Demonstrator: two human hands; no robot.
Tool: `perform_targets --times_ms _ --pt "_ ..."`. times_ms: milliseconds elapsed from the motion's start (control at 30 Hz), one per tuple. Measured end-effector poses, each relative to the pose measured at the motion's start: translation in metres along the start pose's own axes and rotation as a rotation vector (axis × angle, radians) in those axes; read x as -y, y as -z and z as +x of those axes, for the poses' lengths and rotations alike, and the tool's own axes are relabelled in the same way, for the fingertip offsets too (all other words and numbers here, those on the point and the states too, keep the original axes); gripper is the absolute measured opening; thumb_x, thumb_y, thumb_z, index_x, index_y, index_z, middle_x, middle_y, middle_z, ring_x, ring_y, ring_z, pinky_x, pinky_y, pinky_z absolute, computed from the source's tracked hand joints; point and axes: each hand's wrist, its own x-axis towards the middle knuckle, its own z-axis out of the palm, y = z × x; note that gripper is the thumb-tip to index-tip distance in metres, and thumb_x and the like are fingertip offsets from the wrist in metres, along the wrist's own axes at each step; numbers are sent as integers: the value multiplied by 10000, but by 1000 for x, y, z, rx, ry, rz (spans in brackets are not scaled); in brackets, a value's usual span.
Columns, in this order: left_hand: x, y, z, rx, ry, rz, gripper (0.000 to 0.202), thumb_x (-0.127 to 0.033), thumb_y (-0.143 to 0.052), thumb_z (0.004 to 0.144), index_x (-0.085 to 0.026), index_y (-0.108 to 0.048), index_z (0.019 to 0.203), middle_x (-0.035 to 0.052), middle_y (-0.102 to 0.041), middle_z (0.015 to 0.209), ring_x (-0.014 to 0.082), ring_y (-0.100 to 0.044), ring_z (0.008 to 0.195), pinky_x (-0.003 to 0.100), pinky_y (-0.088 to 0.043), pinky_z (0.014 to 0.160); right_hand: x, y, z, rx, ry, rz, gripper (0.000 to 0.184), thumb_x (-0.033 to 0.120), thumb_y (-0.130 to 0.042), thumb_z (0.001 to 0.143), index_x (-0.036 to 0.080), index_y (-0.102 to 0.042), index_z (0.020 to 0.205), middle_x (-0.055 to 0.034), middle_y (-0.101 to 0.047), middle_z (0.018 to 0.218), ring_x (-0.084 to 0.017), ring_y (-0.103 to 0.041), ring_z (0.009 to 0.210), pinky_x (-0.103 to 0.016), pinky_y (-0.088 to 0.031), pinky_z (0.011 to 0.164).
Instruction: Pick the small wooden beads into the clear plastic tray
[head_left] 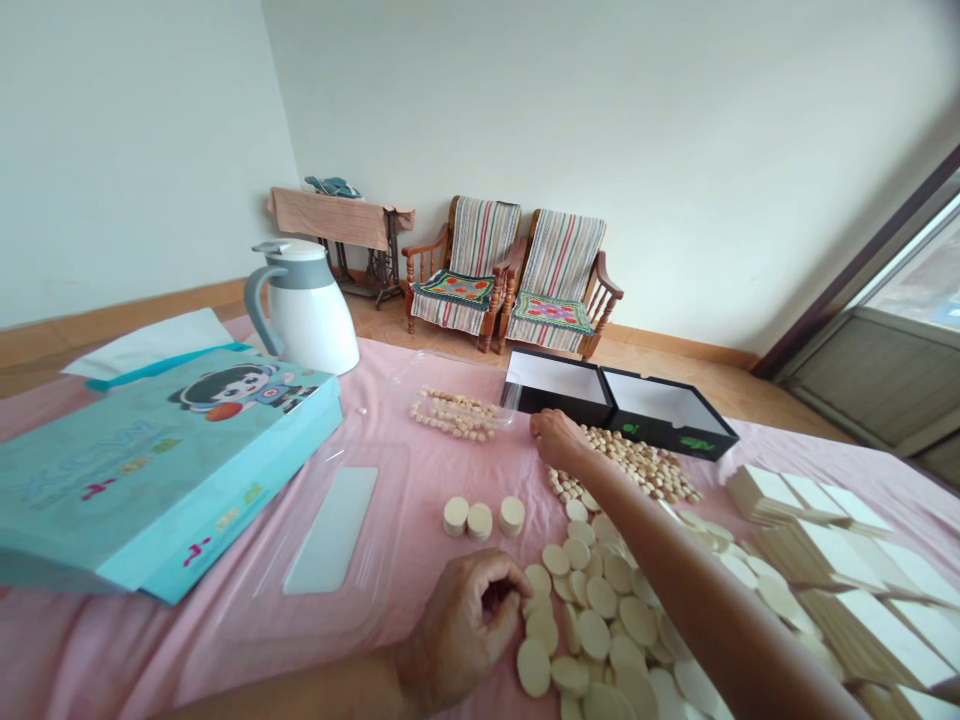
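Note:
My left hand (466, 628) is curled low over the pink cloth, thumb and forefinger drawn together at the left edge of a heap of round wooden discs (594, 635). Whether a disc sits in its grip is hidden. Farther out, my right hand (556, 438) is closed with fingers pointing down, beside a pile of small wooden beads (645, 465) and in front of the black box. Anything in its fingertips is too small to make out. Three short stacks of discs (480, 520) stand just beyond my left hand. Several rows of beads (454, 414) lie in a clear plastic tray (427, 365).
Two open black boxes (667, 410) with white insides stand at the back. Stacks of flat wooden pieces (832, 550) line the right. At left are a turquoise box (150, 460), a clear plastic lid (375, 560) and a white jug (315, 315). Two chairs (517, 270) stand beyond.

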Motion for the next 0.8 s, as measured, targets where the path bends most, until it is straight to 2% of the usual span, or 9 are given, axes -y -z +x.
perform_targets --times_ms 167,233,367,467,567,633,733,800 --pt "0 1 0 0 0 8 229 -43 -483 719 -158 -666 796 11 -660 736 110 -580 667 186 -420 627 3 -1 -6 -6 -18 -31 232 46 -492 720 141 -651 860 -118 -640 913 -215 -575 895 -254 -377 681" --pt "-1 0 -1 -1 1 8 232 -41 -481 717 -159 -666 793 12 -661 738 111 -582 670 187 -421 630 3 2 -6 -50 -59 -23 221 83 -475 750 142 -633 892 -119 -619 926 -200 -576 845 -256 -380 672" --pt "0 0 0 1 -1 -1 230 -41 -481 718 -156 -667 789 18 -664 741 112 -583 668 188 -423 627 5 16 -2 -340 -119 157 195 98 -467 732 152 -604 860 -78 -583 850 -160 -561 755 -242 -402 685" --pt "0 -1 0 -5 -5 -7 227 -44 -480 722 -153 -667 791 23 -666 747 111 -581 664 187 -422 618 16 32 3 -492 -42 384 158 111 -481 724 161 -597 819 -40 -579 800 -130 -560 708 -225 -425 697" --pt "1 -1 -1 -9 -7 -15 235 -39 -476 721 -155 -666 797 21 -665 746 109 -580 663 184 -421 614 26 45 6 -489 60 604 170 178 -496 756 176 -598 892 -22 -614 869 -103 -584 674 -214 -445 671" --pt "2 -1 -1 -7 -7 -14 238 -37 -475 719 -156 -666 799 19 -665 746 109 -581 665 185 -422 618 27 49 5 -504 71 627 191 185 -496 762 178 -601 921 -17 -631 885 -96 -592 669 -212 -446 675" --pt "2 0 -2 -8 -11 -6 227 -45 -481 725 -154 -665 800 21 -664 744 112 -581 665 189 -425 618 20 49 -1 -474 24 465 178 149 -494 750 162 -624 871 -18 -642 788 -108 -580 663 -211 -424 671" --pt "1 0 -2 -12 -12 -5 225 -51 -480 731 -154 -665 806 24 -664 747 115 -582 666 192 -426 619 11 45 -8 -316 28 319 179 115 -494 731 155 -641 824 -27 -648 740 -123 -579 678 -210 -404 649"
